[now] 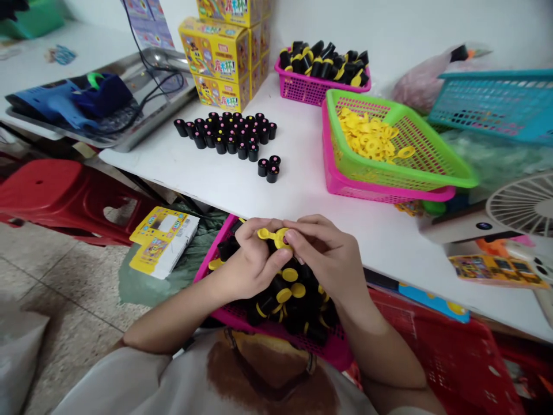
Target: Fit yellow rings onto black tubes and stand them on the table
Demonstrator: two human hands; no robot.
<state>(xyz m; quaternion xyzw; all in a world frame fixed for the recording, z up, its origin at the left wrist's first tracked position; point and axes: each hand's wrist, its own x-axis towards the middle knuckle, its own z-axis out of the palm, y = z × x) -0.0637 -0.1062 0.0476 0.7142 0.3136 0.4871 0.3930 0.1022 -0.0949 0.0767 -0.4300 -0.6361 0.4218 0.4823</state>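
Above the basket on my lap, my left hand (pixel 254 259) and my right hand (pixel 326 253) meet around a yellow plastic cap (pixel 281 237) with a small round lid on a strap. Both are closed on it; the right thumb presses its ring from the side. Something dark shows just beneath the cap, mostly hidden by the fingers. Under my hands, the pink basket (pixel 218 236) holds many black cylinders (pixel 313 331) with yellow caps. Ahead on the white table (pixel 207 178) stand rows of black cylinders (pixel 231 141), upright with pink or yellow dots on top.
A green basket (pixel 436 164) of loose yellow caps (pixel 367 135) sits in a pink one. Behind it stands a pink basket (pixel 298 89) of capped cylinders. Yellow boxes (pixel 220 55) are stacked at the back. A fan (pixel 525 204) is at right, a red stool (pixel 43 184) at left.
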